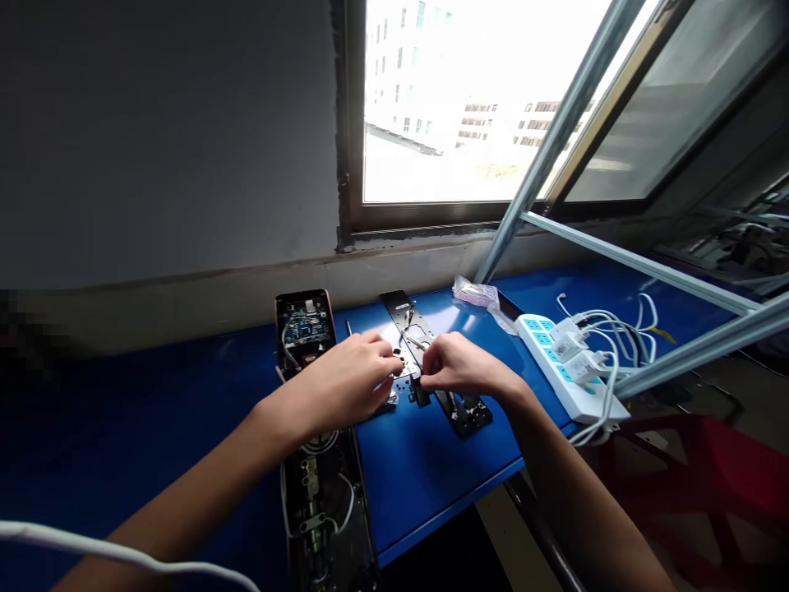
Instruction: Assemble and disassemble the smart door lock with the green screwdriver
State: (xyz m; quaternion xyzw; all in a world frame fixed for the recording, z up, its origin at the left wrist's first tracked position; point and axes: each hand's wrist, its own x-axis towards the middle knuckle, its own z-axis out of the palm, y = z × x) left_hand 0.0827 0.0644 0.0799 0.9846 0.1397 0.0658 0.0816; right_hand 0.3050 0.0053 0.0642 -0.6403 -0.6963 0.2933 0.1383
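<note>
My left hand (354,374) is over the blue table, its fingers curled together beside a silver metal plate (403,362) and small dark screw-like bits. Whatever its fingertips hold, if anything, is hidden. Pinched in my right hand (463,366) is a small black part (420,396), close to the long black panel (465,418). That panel has cutouts and lies slantwise beneath this hand. To the left stretches an opened long black housing (333,514) with wires and a metal mechanism inside; a circuit board (305,323) shows at its far end.
A white power strip (576,395) with plugged-in adapters and tangled cables is at the right. Metal frame bars (641,261) cross above the table. Plastic wrapping (477,293) lies near the window wall. A white cable (123,555) crosses the lower left.
</note>
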